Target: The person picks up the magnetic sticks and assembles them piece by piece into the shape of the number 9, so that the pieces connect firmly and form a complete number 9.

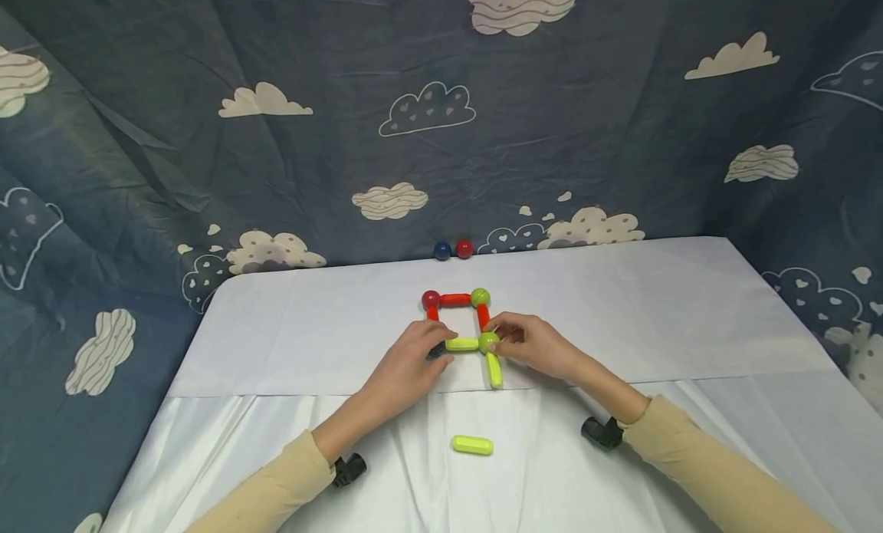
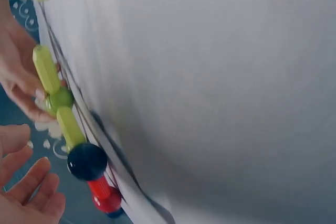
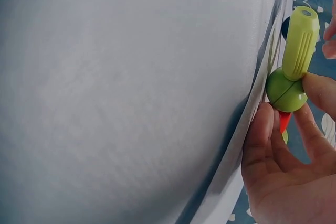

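Observation:
On the white tabletop lies a square of rods joined by balls. Red rods run along its far part, with a red ball and a green ball at the far corners. My right hand pinches the near-right green ball between thumb and fingers. From that ball, one yellow-green rod runs left to a dark blue ball, and another yellow-green rod points toward me. My left hand is beside the blue ball, its fingers relaxed and apart, holding nothing.
A loose yellow-green rod lies nearer to me on the white cloth. At the table's far edge sit a spare blue ball and a red ball, in front of a dark cloud-print curtain.

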Available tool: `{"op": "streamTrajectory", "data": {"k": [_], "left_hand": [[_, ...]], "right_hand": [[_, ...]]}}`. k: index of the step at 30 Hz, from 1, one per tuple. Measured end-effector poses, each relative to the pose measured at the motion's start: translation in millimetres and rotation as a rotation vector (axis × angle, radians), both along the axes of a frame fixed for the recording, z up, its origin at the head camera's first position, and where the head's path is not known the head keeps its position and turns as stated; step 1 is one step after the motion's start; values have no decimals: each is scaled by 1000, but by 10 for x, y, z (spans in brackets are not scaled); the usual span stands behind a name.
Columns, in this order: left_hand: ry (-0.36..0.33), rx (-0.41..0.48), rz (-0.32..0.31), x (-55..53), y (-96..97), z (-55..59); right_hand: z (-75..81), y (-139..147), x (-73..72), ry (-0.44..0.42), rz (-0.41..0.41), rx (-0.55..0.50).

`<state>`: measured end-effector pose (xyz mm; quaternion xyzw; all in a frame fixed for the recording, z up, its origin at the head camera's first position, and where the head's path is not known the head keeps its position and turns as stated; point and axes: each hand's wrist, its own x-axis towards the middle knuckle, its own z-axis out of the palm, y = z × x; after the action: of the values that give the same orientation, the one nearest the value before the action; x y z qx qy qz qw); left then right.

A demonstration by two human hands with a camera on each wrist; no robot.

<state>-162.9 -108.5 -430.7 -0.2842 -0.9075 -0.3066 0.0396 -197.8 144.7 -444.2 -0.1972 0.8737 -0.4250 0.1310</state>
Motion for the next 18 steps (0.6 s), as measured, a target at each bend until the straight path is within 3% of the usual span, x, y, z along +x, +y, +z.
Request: {"op": "streamTrajectory", "data": {"k": [4,9,12,18], "left_hand": [[32,139,68,-185,-61,4],[81,271,160,-540,-149,25],[71,296,190,-763,-166,69],[-36,278,230,-1216,-106,149]], "right_hand": [[-21,8,-11,-1,-12,0],[-21,-4,-8,-17,-20,-5],[-15,-7,-2,-20,-23,-2],[-14,-1,6,-34,-37,-7]]}}
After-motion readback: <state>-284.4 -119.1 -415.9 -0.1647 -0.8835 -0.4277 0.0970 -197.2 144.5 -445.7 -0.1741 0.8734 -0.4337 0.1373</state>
